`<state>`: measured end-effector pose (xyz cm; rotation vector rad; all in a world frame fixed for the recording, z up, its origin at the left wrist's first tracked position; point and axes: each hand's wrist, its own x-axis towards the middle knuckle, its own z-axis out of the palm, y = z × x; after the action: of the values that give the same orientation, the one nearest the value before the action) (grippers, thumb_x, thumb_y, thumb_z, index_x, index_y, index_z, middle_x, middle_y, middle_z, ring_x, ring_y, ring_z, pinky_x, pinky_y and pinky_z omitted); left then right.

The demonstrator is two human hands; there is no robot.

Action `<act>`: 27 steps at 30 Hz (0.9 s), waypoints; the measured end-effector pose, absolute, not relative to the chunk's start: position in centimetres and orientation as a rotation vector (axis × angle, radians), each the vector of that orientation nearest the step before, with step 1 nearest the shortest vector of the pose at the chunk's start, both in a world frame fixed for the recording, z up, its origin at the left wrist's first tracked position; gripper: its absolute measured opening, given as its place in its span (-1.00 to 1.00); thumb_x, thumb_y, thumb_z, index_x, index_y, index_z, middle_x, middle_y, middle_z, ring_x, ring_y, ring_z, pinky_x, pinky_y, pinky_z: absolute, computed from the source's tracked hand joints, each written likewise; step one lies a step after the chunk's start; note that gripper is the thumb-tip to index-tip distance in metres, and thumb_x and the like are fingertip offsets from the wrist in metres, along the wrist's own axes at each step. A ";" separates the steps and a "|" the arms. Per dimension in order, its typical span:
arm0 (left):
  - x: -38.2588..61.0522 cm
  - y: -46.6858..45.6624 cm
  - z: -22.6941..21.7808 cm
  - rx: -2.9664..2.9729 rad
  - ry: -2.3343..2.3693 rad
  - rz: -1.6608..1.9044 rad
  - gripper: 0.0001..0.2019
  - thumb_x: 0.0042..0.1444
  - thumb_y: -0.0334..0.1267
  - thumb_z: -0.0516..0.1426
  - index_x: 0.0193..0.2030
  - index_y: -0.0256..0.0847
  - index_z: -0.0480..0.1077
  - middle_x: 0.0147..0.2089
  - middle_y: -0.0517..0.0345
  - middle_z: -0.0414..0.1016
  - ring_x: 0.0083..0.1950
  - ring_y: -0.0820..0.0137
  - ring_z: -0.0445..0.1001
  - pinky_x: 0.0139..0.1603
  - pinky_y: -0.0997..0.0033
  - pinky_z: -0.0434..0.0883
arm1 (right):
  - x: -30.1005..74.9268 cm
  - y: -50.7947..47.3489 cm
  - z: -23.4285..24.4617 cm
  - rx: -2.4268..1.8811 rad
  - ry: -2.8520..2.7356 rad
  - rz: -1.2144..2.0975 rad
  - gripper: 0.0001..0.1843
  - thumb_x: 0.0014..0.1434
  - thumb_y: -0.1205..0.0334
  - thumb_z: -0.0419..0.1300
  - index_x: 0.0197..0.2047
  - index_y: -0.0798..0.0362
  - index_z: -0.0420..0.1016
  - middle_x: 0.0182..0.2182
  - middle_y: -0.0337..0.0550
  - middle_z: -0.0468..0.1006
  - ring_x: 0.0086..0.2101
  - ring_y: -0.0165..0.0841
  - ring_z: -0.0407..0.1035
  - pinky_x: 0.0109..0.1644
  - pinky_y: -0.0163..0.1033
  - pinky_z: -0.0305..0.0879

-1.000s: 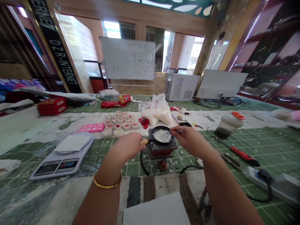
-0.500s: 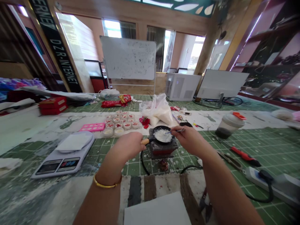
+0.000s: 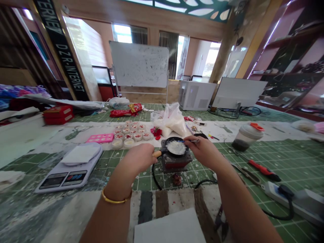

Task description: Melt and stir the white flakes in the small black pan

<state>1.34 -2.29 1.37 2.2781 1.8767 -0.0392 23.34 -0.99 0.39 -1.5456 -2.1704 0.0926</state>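
The pan (image 3: 174, 138), small and black, is sitting on a little red heater (image 3: 176, 161) in the middle of the green mat (image 3: 291, 158), straight in front of the person. White flakes (image 3: 176, 147) are filling the pan. The left hand (image 3: 138, 157) is closing around the wooden handle (image 3: 157, 153) and gripping it, and a gold bracelet (image 3: 115, 199) is hanging on that wrist. The right hand (image 3: 204, 152) is at the right edge of the pan, pinching a thin stick (image 3: 191, 141) between the fingers; the tip of the stick is reaching over the flakes, but it is too small to tell if it is touching them. A black cable (image 3: 154, 175) is curving out from under the heater toward the person. Just behind the pan some red petals (image 3: 155, 131) are lying, and beside them a plastic bag (image 3: 172, 119) with white material is standing. To the left of the petals many small cups (image 3: 131, 133) are standing in rows, and a pink mould (image 3: 100, 138) is lying next to them. Further left, a scale (image 3: 68, 168) is carrying a white sheet. On the right side, well apart from the pan, a cup with an orange lid (image 3: 246, 135) is standing, a red tool (image 3: 263, 170) is lying on the mat, and a power strip (image 3: 293, 199) is lying near the edge. A whiteboard (image 3: 139, 69) is standing behind the table.
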 end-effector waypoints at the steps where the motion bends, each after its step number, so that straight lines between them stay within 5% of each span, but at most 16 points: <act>1: 1.3 -2.3 1.4 2.278 1.879 -0.040 -0.77 -0.06 -0.10 0.03 -0.40 -0.21 0.38 -0.37 0.08 0.45 -0.41 0.37 0.39 -0.49 0.45 0.14 | 23.3 -1.0 0.4 -1.545 -2.175 0.093 -0.69 0.18 0.14 -0.08 -0.22 -0.03 0.47 -0.36 -0.18 0.54 -0.34 -0.33 0.38 -0.29 -0.33 0.15; 27: 1.6 -2.3 1.5 2.276 1.881 -0.055 -0.78 -0.06 -0.11 0.02 -0.44 -0.21 0.36 -0.41 0.10 0.43 -0.46 0.39 0.37 -0.54 0.45 0.09 | 23.4 -0.6 0.1 -1.580 -2.181 0.075 -0.70 0.18 0.14 -0.07 -0.21 -0.02 0.46 -0.38 -0.16 0.54 -0.32 -0.32 0.38 -0.26 -0.32 0.15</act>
<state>1.59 -2.34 1.47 2.2765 1.8810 -0.0545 23.42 -0.61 0.05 -1.5797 -2.1806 0.0749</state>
